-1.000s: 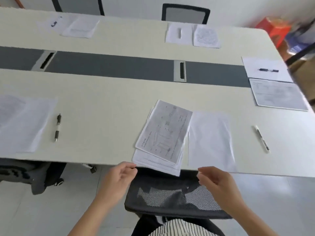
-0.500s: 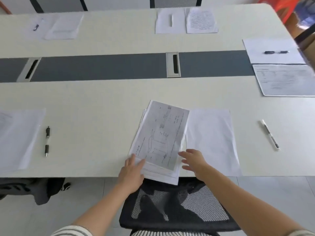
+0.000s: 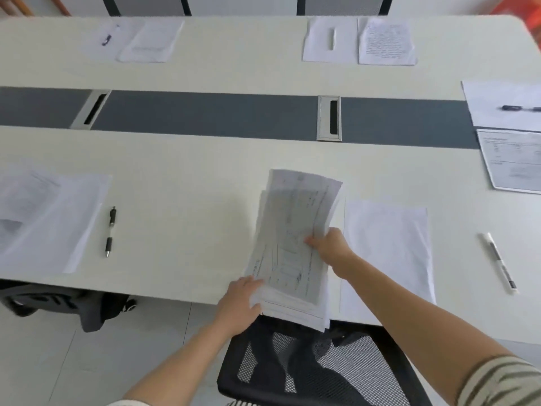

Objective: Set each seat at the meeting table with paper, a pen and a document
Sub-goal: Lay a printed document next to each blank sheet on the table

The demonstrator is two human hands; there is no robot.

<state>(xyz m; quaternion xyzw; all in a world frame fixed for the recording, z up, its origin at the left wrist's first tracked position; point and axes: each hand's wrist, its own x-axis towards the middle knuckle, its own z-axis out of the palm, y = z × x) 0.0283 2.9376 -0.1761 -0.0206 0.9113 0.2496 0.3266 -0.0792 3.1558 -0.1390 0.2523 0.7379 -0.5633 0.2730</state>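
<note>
A stack of printed documents lies at the near edge of the white meeting table, its far end lifted and curling. My right hand grips the stack's right edge. My left hand holds its near left corner, which overhangs the table edge. A blank sheet of paper lies flat just right of the stack. A white pen lies further right. At the seat to the left, papers lie beside a black pen.
A black mesh chair stands under my arms. Far seats hold paper sets, one with a printed page, another with a sheet. At the right end lie a sheet with a dark pen and a document. Grey centre strip with cable slots.
Both hands went from above the chair to the stack and took hold of it. The stack's far end has risen off the table and bends.
</note>
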